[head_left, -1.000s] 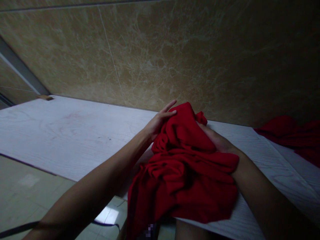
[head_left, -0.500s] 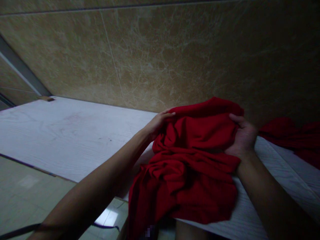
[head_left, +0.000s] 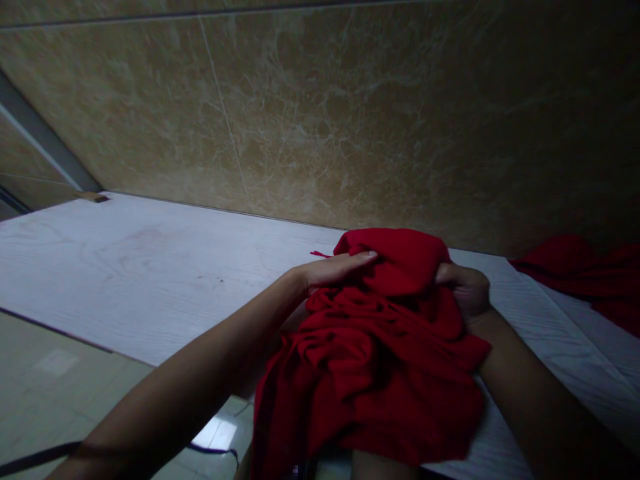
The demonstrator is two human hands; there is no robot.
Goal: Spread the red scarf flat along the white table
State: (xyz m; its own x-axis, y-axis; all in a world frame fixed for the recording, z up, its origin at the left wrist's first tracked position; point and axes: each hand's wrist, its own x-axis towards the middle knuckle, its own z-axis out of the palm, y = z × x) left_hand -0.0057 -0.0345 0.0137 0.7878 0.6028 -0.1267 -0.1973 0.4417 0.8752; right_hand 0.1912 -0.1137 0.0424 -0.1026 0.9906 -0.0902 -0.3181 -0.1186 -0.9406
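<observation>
A crumpled red cloth [head_left: 380,360] lies bunched on the white wood-grain table [head_left: 140,267] and hangs over its near edge. My left hand [head_left: 333,270] rests on the upper left of the bunch, fingers laid along the fabric and gripping it. My right hand [head_left: 463,288] is closed around the upper right of the same cloth, partly buried in its folds.
More red fabric [head_left: 585,273] lies on the table at the far right. A marbled tan tiled wall [head_left: 320,107] rises right behind the table. A small brown block [head_left: 93,197] sits at the far left corner. Pale floor tiles [head_left: 60,380] show below the table's edge.
The cloth's top edge, stretched wide between my hands half a second ago, is bunched again. Both hands came closer together and lower, the right hand moving left and closing on the fabric.
</observation>
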